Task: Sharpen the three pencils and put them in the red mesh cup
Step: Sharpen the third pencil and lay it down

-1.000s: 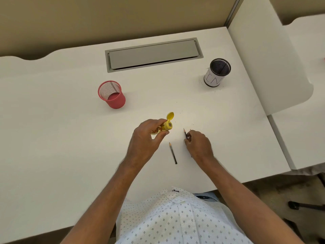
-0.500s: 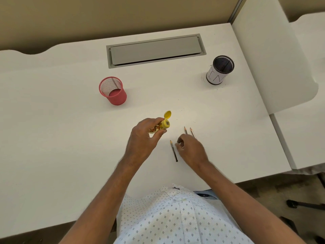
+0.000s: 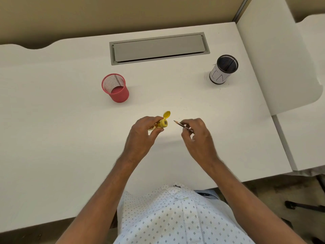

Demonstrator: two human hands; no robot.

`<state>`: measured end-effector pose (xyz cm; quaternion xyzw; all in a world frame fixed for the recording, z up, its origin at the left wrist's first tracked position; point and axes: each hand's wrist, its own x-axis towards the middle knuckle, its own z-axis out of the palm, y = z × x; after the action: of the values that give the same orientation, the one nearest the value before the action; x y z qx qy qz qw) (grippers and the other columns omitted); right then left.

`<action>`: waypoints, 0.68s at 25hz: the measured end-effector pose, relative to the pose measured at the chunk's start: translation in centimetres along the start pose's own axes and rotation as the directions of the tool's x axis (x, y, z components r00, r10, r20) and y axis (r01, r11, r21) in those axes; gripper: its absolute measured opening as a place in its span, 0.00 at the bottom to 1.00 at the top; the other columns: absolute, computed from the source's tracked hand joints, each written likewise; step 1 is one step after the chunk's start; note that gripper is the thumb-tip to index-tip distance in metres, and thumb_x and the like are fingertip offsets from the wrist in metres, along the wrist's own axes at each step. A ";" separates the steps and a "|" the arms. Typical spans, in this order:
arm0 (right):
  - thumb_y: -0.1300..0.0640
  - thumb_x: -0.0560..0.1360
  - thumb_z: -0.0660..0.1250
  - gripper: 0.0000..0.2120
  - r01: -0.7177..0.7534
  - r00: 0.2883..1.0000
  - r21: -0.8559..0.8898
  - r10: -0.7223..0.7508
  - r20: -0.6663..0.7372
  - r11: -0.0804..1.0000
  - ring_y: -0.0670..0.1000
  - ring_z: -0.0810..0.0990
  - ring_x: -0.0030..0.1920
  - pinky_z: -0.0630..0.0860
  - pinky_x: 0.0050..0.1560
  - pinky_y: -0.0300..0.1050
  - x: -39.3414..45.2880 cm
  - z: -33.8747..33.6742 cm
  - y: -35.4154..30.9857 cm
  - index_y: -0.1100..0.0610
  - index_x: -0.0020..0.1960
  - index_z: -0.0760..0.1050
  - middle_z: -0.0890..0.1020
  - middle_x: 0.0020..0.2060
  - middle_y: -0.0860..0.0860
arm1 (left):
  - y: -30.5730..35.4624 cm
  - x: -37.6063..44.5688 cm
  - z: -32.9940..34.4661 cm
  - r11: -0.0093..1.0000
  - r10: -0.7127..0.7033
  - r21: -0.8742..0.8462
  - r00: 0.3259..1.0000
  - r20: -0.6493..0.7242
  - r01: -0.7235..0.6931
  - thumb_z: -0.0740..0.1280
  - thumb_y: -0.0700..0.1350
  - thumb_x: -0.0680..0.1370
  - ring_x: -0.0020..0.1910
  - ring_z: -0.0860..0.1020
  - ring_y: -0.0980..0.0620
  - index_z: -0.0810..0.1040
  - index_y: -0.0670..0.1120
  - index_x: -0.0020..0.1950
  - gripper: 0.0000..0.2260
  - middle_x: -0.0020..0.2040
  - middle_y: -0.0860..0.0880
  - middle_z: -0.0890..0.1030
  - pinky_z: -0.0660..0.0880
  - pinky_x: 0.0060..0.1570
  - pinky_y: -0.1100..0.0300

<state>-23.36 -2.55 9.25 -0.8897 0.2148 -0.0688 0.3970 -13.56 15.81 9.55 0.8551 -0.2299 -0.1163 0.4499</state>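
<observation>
My left hand (image 3: pixel 143 133) grips a small yellow pencil sharpener (image 3: pixel 162 122) above the white desk, its round lid (image 3: pixel 166 114) flipped open. My right hand (image 3: pixel 197 136) pinches a dark pencil (image 3: pixel 182 125) whose tip points left toward the sharpener, a short gap away. The red mesh cup (image 3: pixel 116 88) stands upright to the far left of the hands, and nothing shows inside it. The other two pencils are not visible; my right hand may cover them.
A black mesh cup wrapped in white paper (image 3: pixel 223 69) stands at the back right. A grey cable-tray lid (image 3: pixel 159 48) is set into the desk at the back. A second white desk surface (image 3: pixel 281 59) adjoins on the right.
My right hand has picked one pencil off the desk and raised it, tip toward the sharpener. The two other pencils seen lying beside it are no longer visible. My left hand keeps the sharpener.
</observation>
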 end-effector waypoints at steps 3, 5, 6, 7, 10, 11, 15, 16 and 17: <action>0.59 0.80 0.67 0.12 0.210 0.976 -0.168 -0.217 -0.026 0.963 0.45 0.77 0.46 0.75 0.42 0.37 0.1 -2.2 -2.3 0.49 0.61 0.81 0.79 0.49 0.46 | -0.2 0.1 0.3 1.000 0.007 -0.001 1.000 0.014 -0.007 0.75 0.42 0.76 0.52 0.79 0.52 0.82 0.52 0.62 0.16 0.54 0.54 0.83 0.79 0.54 0.48; 0.60 0.81 0.67 0.11 0.254 0.965 -0.288 -0.262 0.012 0.923 0.49 0.77 0.49 0.78 0.41 0.43 0.2 -2.6 -3.2 0.51 0.61 0.82 0.79 0.48 0.49 | -0.2 0.1 0.5 1.000 0.015 0.002 1.000 0.016 -0.015 0.76 0.43 0.76 0.52 0.79 0.52 0.81 0.52 0.62 0.16 0.54 0.55 0.83 0.79 0.55 0.49; 0.60 0.81 0.68 0.12 0.265 0.962 -0.325 -0.271 0.028 0.908 0.50 0.77 0.50 0.79 0.40 0.45 0.2 -2.7 -3.4 0.52 0.62 0.82 0.79 0.48 0.50 | -0.1 0.1 0.6 1.000 0.019 0.005 1.000 0.017 -0.019 0.76 0.43 0.76 0.53 0.79 0.53 0.81 0.52 0.63 0.16 0.54 0.55 0.83 0.79 0.55 0.49; 0.61 0.81 0.68 0.12 0.275 0.959 -0.348 -0.279 0.040 0.896 0.51 0.77 0.49 0.79 0.38 0.47 0.3 -2.8 -3.5 0.52 0.62 0.82 0.79 0.48 0.50 | 0.0 0.1 0.6 1.000 0.023 0.008 1.000 0.018 -0.024 0.76 0.43 0.76 0.53 0.79 0.53 0.81 0.52 0.63 0.16 0.55 0.54 0.83 0.79 0.55 0.49; 0.61 0.81 0.68 0.12 0.311 0.948 -0.374 -0.312 0.060 0.874 0.52 0.77 0.48 0.78 0.36 0.47 0.5 -3.2 -3.5 0.52 0.62 0.82 0.79 0.48 0.50 | 0.1 0.3 0.2 1.000 0.016 0.025 1.000 0.019 -0.017 0.75 0.43 0.76 0.54 0.79 0.51 0.82 0.50 0.64 0.16 0.56 0.52 0.84 0.79 0.56 0.49; 0.61 0.81 0.68 0.11 0.320 0.946 -0.370 -0.317 0.071 0.872 0.52 0.77 0.48 0.78 0.35 0.47 0.5 -3.3 -3.5 0.52 0.62 0.82 0.79 0.48 0.50 | 0.1 0.4 0.0 0.999 0.014 0.037 1.000 0.026 -0.015 0.75 0.44 0.76 0.54 0.79 0.51 0.82 0.50 0.64 0.17 0.56 0.52 0.84 0.79 0.56 0.49; 0.63 0.80 0.70 0.11 0.396 0.918 -0.351 -0.360 0.167 0.849 0.55 0.79 0.45 0.80 0.38 0.50 0.6 -3.2 -3.6 0.57 0.62 0.81 0.82 0.47 0.53 | 0.7 0.4 0.1 0.991 0.061 0.113 0.992 0.111 -0.073 0.74 0.45 0.77 0.57 0.78 0.51 0.81 0.50 0.66 0.17 0.58 0.52 0.84 0.77 0.59 0.52; 0.62 0.81 0.70 0.10 0.402 0.915 -0.339 -0.359 0.184 0.851 0.56 0.80 0.45 0.81 0.40 0.52 0.7 -3.3 -3.6 0.58 0.62 0.81 0.83 0.47 0.54 | 0.9 0.4 0.2 0.989 0.064 0.125 0.991 0.113 -0.078 0.74 0.45 0.77 0.58 0.77 0.51 0.81 0.50 0.66 0.17 0.58 0.52 0.84 0.76 0.59 0.53; 0.61 0.82 0.69 0.08 0.410 0.911 -0.335 -0.363 0.196 0.848 0.56 0.80 0.43 0.81 0.41 0.54 0.7 -3.4 -3.5 0.59 0.61 0.80 0.84 0.46 0.54 | 1.1 0.5 0.2 0.988 0.063 0.134 0.992 0.108 -0.078 0.74 0.45 0.77 0.58 0.77 0.51 0.81 0.50 0.66 0.17 0.58 0.51 0.84 0.76 0.59 0.54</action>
<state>-22.58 -3.10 14.03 -0.9755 0.0149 -0.0499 0.2136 -13.56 14.91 10.39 0.8684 -0.2906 -0.1281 0.3809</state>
